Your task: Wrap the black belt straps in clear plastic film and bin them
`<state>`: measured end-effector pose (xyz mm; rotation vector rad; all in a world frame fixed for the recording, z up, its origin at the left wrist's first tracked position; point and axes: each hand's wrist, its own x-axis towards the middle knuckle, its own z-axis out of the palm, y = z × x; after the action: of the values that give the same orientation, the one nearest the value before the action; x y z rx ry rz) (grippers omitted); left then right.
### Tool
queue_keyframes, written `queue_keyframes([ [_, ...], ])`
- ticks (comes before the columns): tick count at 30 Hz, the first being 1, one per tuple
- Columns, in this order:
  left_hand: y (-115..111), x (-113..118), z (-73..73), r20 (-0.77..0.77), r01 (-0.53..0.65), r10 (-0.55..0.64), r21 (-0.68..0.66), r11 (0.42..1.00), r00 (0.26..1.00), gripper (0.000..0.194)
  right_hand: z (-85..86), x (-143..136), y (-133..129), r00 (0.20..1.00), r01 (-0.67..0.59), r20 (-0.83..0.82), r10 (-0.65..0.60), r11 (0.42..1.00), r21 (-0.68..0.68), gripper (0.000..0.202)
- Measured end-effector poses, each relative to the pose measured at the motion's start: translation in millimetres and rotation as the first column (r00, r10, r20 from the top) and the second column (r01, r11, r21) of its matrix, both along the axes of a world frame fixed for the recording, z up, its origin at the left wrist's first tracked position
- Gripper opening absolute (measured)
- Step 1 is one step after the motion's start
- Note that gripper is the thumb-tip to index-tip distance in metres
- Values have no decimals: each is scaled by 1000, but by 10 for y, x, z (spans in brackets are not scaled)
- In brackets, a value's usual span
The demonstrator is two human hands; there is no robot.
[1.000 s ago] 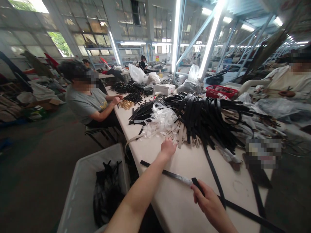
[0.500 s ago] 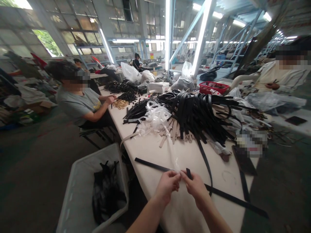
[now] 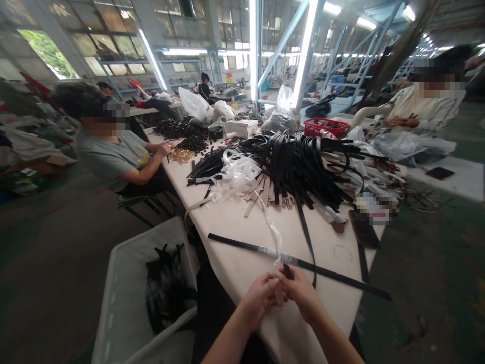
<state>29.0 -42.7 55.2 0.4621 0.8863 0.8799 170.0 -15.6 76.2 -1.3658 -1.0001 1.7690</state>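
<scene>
Both hands meet, fingers pinched, at the near end of a white plastic strip [image 3: 272,226].
The left hand [image 3: 261,296] closes on the strip; the right hand [image 3: 302,291] clamps a short black strap piece [image 3: 288,272]. A flat, untwisted pull seems best, without snagging the long black strap [image 3: 235,241] beyond, as the strip trails from the tangled white heap [image 3: 242,171].

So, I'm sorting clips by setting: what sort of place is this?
Likely a factory workshop: black straps heaped on a table, a pile of small gold pieces, and a co-worker seated at the table's edge.
</scene>
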Motion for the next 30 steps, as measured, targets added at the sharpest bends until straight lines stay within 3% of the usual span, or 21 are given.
queue_keyframes([
  [5,226,75,155,105,-156,158,-29,987,982,32,117,105,-31,997,-75,17,74,995,65,34],
  [8,384,120,206,152,-264,264,-20,964,952,27,182,153,-62,998,-33,59,24,988,153,32],
  [11,528,127,246,98,-407,406,-10,913,909,27,205,197,-98,996,3,81,-21,976,217,29],
  [16,852,-51,339,31,-488,487,37,872,873,31,194,260,-166,988,-46,155,12,975,219,29],
  [19,1126,-294,377,-3,-539,541,94,837,841,29,193,304,-210,985,-74,166,42,979,192,31],
  [22,1410,-637,392,-216,-553,584,192,811,782,22,196,382,-249,988,-102,128,81,980,169,30],
  [25,1662,-1068,428,-397,-572,620,246,782,676,16,204,491,-267,979,-169,144,146,972,164,29],
  [30,1922,-1759,570,-624,-581,629,322,748,463,15,188,615,-238,916,-300,353,188,908,293,19],
])
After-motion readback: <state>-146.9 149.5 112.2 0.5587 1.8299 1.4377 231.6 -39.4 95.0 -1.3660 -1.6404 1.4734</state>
